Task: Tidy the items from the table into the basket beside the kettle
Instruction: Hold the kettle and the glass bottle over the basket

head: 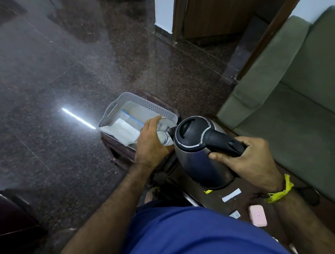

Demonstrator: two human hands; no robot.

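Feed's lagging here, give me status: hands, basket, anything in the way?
Left hand grips a clear glass at the basket edge. Right hand grips the kettle handle. Pink case and paper strips remain on the table.

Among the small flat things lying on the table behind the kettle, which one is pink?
The pink case, rounded and thick, nearest the blue shirt; the white strip and yellow scrap are thin slips.

home living room | green sofa [300,95] | polished stone floor [27,82]
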